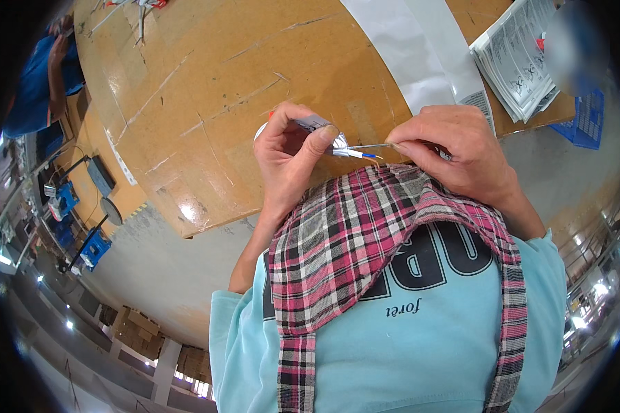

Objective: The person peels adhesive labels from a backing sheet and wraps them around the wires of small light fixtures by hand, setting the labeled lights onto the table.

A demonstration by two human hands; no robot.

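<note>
In front of my chest, at the near edge of the table, my left hand (pixel 293 148) is closed on a white cable (pixel 344 147). Short wire ends stick out of it to the right, one of them a blue wire (pixel 369 156). A shiny, silvery piece shows by the thumb, but its kind is unclear. My right hand (pixel 455 148) pinches the far end of a thin grey strand (pixel 370 145) between thumb and fingertips. That strand runs nearly level from the cable to these fingers. Below both hands lies the plaid apron (pixel 351 227) that I wear.
Brown sheeting covers the worktable (pixel 234 89). Long white sheets (pixel 413 55) and a stack of printed papers (pixel 513 69) lie to the right, near a blue crate (pixel 587 120). White cables (pixel 142 17) are at the far left. Another person (pixel 45 86) is at the left edge.
</note>
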